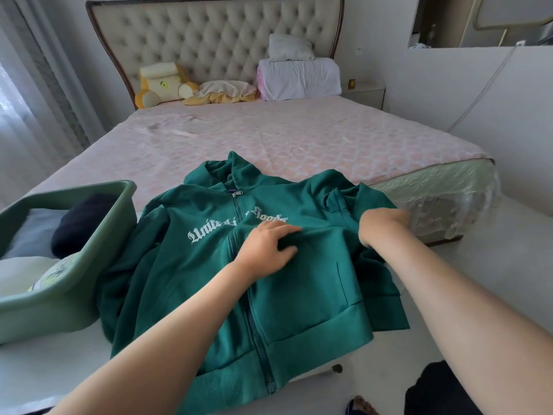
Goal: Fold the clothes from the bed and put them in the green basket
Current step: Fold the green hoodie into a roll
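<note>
A dark green zip hoodie (209,283) with white lettering lies front up on a white surface at the foot of the bed (269,139). My left hand (266,247) rests on its chest just right of the zip, fingers pinching a fold of cloth. My right hand (383,226) grips the hoodie's right sleeve near the shoulder, fingers curled into the fabric. The green basket (74,283) stands at the left, touching the hoodie's left sleeve. Inside it lie a dark navy garment (80,223) and pale folded clothes (27,274).
Far up the bed, against the tufted headboard (215,34), sit a yellow plush toy (161,82), a pillow and folded white bedding (299,76). A white wall (466,94) runs along the right side. A dark object (443,390) and a foot show at bottom right.
</note>
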A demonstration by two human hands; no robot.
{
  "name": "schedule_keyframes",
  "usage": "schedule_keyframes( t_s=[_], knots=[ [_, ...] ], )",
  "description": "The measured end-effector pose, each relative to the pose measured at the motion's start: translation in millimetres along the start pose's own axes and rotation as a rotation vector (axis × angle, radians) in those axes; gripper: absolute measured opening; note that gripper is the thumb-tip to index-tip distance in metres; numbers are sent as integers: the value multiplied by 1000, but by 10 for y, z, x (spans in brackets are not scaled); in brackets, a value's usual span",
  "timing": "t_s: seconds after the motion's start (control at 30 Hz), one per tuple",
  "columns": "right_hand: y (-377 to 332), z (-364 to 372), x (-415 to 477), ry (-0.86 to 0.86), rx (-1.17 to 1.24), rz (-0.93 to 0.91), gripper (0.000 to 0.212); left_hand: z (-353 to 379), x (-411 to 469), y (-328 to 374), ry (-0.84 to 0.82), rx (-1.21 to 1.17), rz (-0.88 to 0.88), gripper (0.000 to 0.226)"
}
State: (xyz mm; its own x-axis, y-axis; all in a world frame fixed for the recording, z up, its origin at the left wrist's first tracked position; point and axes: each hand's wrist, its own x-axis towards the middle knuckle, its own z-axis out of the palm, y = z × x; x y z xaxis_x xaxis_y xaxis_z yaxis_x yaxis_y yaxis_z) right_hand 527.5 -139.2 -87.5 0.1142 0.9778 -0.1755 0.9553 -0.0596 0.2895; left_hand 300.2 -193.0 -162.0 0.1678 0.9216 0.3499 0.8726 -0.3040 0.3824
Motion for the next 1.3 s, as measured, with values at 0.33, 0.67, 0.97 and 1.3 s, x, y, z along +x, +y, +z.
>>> schedule_keyframes(
  t_s=[0.33, 0.67, 0.97, 1.3],
  knots=[
    [-603, 274, 40, 91, 470, -731, 51, 231, -34, 140, -556, 97, -10, 77],
    [-673, 244, 13, -70, -68, -288, 59, -102, -270, -470, -417, 216, -499, 84],
    [-1119, 302, -170, -74, 190, -763, 79, -625, -289, -475, -625, 288, -470, 86],
    [-1355, -84, -323, 60, 47, -819, 19, -928, -258, -836, -440, 179, -481, 27]
  ],
)
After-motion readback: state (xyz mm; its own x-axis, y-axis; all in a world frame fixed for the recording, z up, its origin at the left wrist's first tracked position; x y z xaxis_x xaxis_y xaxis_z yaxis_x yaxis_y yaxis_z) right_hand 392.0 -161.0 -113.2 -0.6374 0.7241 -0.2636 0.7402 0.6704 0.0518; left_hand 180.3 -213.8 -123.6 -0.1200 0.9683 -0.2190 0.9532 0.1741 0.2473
